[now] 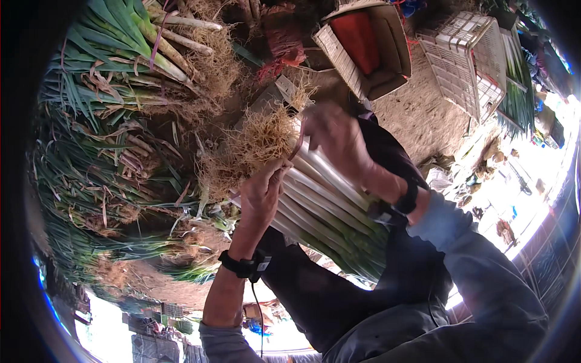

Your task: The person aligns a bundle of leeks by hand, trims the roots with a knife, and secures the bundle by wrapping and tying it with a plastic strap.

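Observation:
A bundle of leeks (pixel 330 202) lies across my lap, white stalks side by side, tangled roots (pixel 266 142) at the far left end and green leaves toward me. Over the stalks just below the roots runs a thin reddish-brown tie (pixel 298 145). My left hand (pixel 261 190) is closed at the near left edge of the bundle, pinching the tie between thumb and finger. On the far side, my right hand (pixel 339 139) is blurred by motion, its fingers curled in at the tie's other end. Its fingertips are not sharp.
More leeks (pixel 121 60) with roots and leaves are heaped on the ground at left. Ahead stands an open box (pixel 387 66) with something red inside. A white plastic crate (pixel 454 66) sits farther right, beside more leeks (pixel 517 85). A tiled surface (pixel 544 254) edges the right.

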`<state>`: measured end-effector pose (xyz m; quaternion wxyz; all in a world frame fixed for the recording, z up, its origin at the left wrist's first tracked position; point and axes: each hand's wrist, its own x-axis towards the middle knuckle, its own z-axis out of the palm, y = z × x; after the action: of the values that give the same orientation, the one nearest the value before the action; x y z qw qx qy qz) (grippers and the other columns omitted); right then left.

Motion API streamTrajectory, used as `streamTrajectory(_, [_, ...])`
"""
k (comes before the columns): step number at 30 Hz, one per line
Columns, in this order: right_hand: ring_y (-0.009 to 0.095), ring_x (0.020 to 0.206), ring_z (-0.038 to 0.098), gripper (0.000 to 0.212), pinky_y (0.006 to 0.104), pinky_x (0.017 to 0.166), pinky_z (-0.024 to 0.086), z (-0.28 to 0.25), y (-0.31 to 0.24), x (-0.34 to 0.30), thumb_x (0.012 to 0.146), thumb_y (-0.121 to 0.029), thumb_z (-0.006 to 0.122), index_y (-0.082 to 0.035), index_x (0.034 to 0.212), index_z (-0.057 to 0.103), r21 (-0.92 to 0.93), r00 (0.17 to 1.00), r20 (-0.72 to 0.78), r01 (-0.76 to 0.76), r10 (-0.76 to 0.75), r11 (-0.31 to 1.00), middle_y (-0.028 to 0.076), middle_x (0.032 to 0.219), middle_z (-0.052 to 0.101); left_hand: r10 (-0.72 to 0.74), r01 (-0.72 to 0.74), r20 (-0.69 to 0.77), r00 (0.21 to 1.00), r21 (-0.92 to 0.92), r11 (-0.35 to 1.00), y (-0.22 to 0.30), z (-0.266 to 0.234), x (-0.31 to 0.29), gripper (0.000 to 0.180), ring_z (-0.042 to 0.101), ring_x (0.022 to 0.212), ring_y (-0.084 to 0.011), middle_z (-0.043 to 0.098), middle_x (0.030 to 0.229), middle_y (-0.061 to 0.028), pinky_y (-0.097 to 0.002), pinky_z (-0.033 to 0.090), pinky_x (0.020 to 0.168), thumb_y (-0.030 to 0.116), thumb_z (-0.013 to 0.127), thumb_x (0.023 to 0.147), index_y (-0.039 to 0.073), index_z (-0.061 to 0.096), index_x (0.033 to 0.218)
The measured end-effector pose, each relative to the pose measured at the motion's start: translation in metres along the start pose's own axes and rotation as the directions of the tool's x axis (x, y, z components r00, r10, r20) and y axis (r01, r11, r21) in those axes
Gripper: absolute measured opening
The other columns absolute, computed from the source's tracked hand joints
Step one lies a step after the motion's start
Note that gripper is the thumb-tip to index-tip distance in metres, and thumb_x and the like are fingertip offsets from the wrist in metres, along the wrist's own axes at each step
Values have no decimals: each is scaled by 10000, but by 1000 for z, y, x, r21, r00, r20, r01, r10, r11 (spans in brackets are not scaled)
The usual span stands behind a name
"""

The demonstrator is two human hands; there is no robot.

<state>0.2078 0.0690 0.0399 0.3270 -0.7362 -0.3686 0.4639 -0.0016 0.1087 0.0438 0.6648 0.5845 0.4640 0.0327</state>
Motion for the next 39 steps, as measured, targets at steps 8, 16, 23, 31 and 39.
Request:
streamTrajectory(8, [363, 883, 693, 296, 461, 776, 530, 31, 181, 65, 1013, -260, 513, -27, 1158, 626, 462, 832, 117, -529, 543, 712, 223, 977, 702, -62, 75, 118, 991, -104, 992, -4, 5, 5, 197, 522, 574, -91, 549, 668, -39, -261, 430, 536, -22, 536, 1009, 8, 691, 1127])
streamTrajectory(16, [463, 1067, 598, 317, 522, 902, 491, 68, 148, 62, 882, -199, 608, -16, 1138, 568, -158, 956, -36, -292, 290, 943, 260, 1119, 631, -43, 49, 76, 996, -87, 995, -25, -12, -11, 248, 552, 596, -86, 627, 730, -35, -242, 429, 535, -109, 574, 955, 25, 724, 1099])
streamTrajectory(23, [457, 1274, 497, 485, 487, 1103, 397, 74, 156, 60, 880, -185, 596, -1, 1324, 526, -240, 969, -186, -203, 161, 949, 289, 1300, 558, 37, -30, 58, 998, -116, 993, -31, -4, -2, 259, 528, 571, -86, 600, 685, -20, -236, 411, 527, -152, 589, 908, 26, 743, 1018])
streamTrajectory(31, [432, 1350, 475, 570, 465, 1175, 346, 73, 167, 61, 869, -121, 550, 41, 1410, 475, -271, 941, -232, -307, 247, 913, 311, 1427, 506, 103, -97, 143, 984, -49, 994, -24, -6, 3, 212, 499, 557, -87, 582, 722, -27, -247, 394, 521, -36, 479, 1017, 4, 682, 1061])
streamTrajectory(39, [195, 890, 598, 221, 355, 811, 510, 23, 200, 95, 982, -157, 562, -36, 1162, 609, -90, 950, -305, -104, 72, 990, 101, 965, 624, -47, 56, 160, 986, -57, 997, -21, -15, 0, 302, 546, 567, -102, 572, 686, -40, -252, 427, 524, -130, 474, 948, 31, 680, 1100])
